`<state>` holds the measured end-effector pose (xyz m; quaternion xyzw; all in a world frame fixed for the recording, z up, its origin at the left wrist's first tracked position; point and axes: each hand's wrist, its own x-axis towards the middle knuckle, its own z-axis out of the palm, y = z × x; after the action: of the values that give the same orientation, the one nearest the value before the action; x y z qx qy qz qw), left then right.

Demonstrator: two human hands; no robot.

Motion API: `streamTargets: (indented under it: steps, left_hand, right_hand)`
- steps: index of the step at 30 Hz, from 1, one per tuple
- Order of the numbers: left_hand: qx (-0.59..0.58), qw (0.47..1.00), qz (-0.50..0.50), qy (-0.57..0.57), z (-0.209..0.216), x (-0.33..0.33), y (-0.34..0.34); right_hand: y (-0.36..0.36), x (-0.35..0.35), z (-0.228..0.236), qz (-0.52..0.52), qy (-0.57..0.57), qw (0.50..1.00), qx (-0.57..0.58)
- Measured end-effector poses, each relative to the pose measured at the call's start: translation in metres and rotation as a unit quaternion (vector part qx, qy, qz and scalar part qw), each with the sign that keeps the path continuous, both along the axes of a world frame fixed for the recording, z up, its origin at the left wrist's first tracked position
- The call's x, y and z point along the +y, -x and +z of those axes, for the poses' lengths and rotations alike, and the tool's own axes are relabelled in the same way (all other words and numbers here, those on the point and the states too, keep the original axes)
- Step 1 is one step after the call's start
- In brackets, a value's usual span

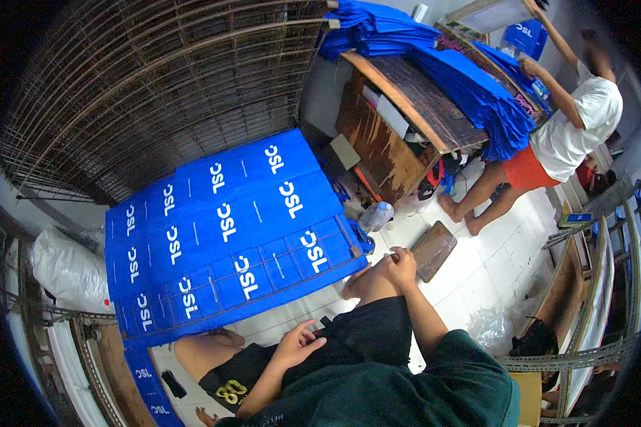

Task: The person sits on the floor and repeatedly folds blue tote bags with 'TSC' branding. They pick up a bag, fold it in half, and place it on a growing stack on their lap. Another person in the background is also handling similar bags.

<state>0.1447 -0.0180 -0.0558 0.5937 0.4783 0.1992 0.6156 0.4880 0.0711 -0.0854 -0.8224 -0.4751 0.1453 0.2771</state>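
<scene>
My left hand (299, 345) lies on my lap against black shorts, thumb and fingers apart, with nothing visible in it. My right hand (404, 269) rests at my raised right knee. Its fingers are curled together, and whatever they may hold is too small to make out. Just ahead and to the left, printed blue fabric pieces (224, 220) lie in overlapping rows, white lettering on each. Thin wires of a mesh rack (246, 306) cross the nearest row. Neither hand touches the fabric.
Stacked wire racks (171, 78) rise at far left. Blue fabric pieces (470, 92) drape over a wooden table (420, 99), where a co-worker (577, 121) holds up a frame (488, 16). A brown slab (435, 250) and plastic bottle (379, 215) are on the tiled floor. A phone (173, 384) lies lower left.
</scene>
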Motion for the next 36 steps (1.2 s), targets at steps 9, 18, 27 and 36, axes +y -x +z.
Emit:
streamTargets:
  steps: [9,18,27,36]
  left_hand:
    - [0.189,0.980,-0.054,-0.011,-0.050,0.014,0.015]
    - [0.181,0.978,-0.106,0.015,-0.047,0.015,0.006]
    - [0.189,0.977,-0.099,-0.011,-0.060,0.015,0.006]
    - [0.202,0.971,-0.127,-0.010,-0.053,0.015,0.005]
  right_hand:
    - [0.001,0.009,-0.006,0.006,0.090,0.990,-0.108]
    - [0.006,0.020,-0.002,0.016,0.143,0.982,-0.120]
    - [0.007,0.025,-0.006,0.032,0.137,0.980,-0.141]
    - [0.000,0.023,-0.014,0.043,0.125,0.983,-0.131]
